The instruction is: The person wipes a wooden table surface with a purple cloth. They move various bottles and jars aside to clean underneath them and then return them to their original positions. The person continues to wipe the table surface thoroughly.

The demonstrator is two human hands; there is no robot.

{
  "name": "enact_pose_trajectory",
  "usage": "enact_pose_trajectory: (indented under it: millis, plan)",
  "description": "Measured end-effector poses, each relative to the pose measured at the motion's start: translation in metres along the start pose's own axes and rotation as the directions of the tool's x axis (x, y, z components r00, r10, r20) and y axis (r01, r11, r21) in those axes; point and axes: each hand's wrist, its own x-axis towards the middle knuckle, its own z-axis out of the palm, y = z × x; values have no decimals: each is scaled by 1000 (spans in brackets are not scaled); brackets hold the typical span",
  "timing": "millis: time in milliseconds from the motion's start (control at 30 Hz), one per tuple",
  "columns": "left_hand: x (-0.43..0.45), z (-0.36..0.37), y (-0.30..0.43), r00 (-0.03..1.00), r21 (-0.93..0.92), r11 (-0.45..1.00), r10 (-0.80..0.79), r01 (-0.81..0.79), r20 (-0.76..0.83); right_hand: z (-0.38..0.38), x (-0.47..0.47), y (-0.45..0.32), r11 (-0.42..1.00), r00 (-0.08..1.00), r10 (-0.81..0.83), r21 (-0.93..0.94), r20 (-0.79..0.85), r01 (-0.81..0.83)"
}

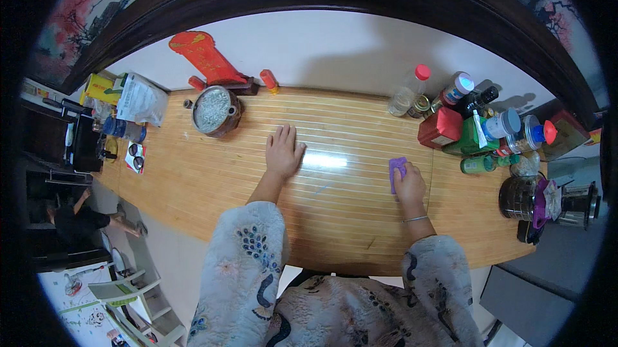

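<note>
A striped wooden tabletop (pixel 338 216) lies before me. My left hand (pixel 283 151) rests flat on it, palm down, fingers apart, holding nothing. Farther right, my right hand (pixel 410 184) grips a purple cloth (pixel 396 171) against the surface. Up and left of my left hand stands a brown pot (pixel 212 111) filled with pale grains. Behind the pot are a red ornament (pixel 207 57) on a dark base and a small red-topped item (pixel 268 80). A clear plastic bottle with a red cap (pixel 409 91) stands beyond my right hand.
At the right are a red container (pixel 440 127), a green container (pixel 470 137), several jars and a blender-like appliance (pixel 574 204). A white packet (pixel 141 100) and sunglasses (pixel 136 156) lie on the left. Past the table's left edge are another person (pixel 77 221) and a chair (pixel 130 294).
</note>
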Motion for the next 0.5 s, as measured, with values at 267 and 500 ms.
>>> enact_pose_trajectory:
  millis: [267, 500]
  plan:
    - [-98, -27, -28, 998, -102, 993, -49, 52, 30, 20, 33, -53, 923, 946, -194, 279, -259, 265]
    - [-137, -20, -52, 990, -168, 976, -139, 141, 22, 84, 54, -144, 942, 918, -328, -5, -222, 335]
